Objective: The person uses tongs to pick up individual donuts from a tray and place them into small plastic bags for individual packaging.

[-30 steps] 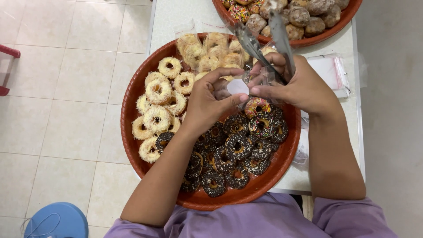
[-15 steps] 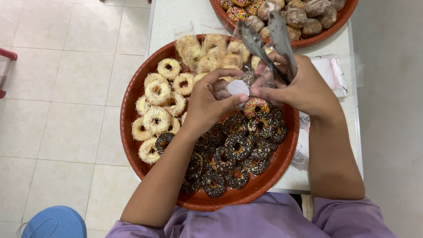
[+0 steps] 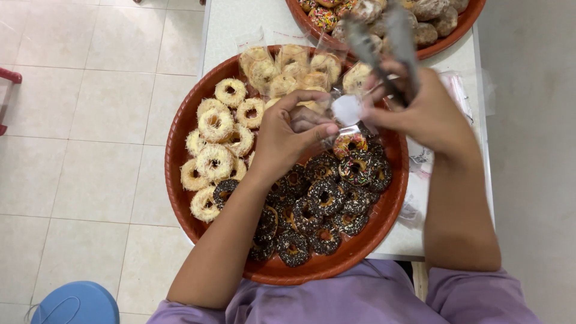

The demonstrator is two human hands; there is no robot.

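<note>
White table, left hand grip pinching clear wrapper, right hand grip closed around tongs

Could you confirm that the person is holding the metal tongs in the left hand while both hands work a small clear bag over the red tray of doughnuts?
Not quite: the metal tongs are in the right hand, not the left hand. The head view shows this. Both hands do work a small clear bag over the red tray of doughnuts.
</note>
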